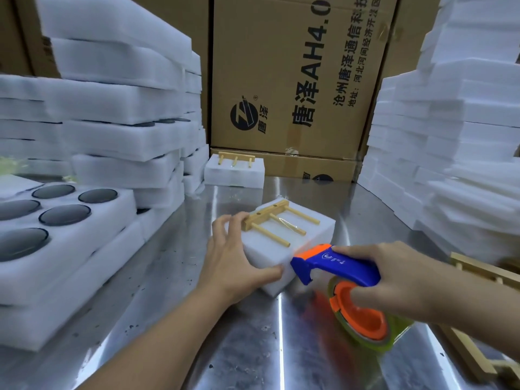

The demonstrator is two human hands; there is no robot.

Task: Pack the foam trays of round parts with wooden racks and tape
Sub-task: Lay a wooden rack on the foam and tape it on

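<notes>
Head view, nearest first. At 5 o'clock, right hand [399, 280] clamped on the blue handle of the tape dispenser [337, 266], fingers curled together over it, one digit tucked into the orange hub of the tape roll [363, 325]. Dispenser nose touching the near right corner of the foam block [281, 251].

At 6 o'clock, left hand [233, 257] laid on the block's left end, fingers spread apart and fairly straight, thumb along the near side, fingertips at the bar of the wooden rack [270, 220]. Rack flat on top of the block, pegs pointing toward 4 o'clock, clear tape visible across the middle peg. Block at centre frame on the steel table [197, 333].

At 4 o'clock, by the frame edge, loose racks [478, 277], partly cut off.

At 9 o'clock, open foam tray [92, 249] with dark round parts [64, 215] seated in its pockets.

Toward 12 o'clock, second block [233, 175] with its own rack on top, just before the cardboard box [295, 80].

At 10 and 2 o'clock, tall foam stacks [112, 108] on both sides.
</notes>
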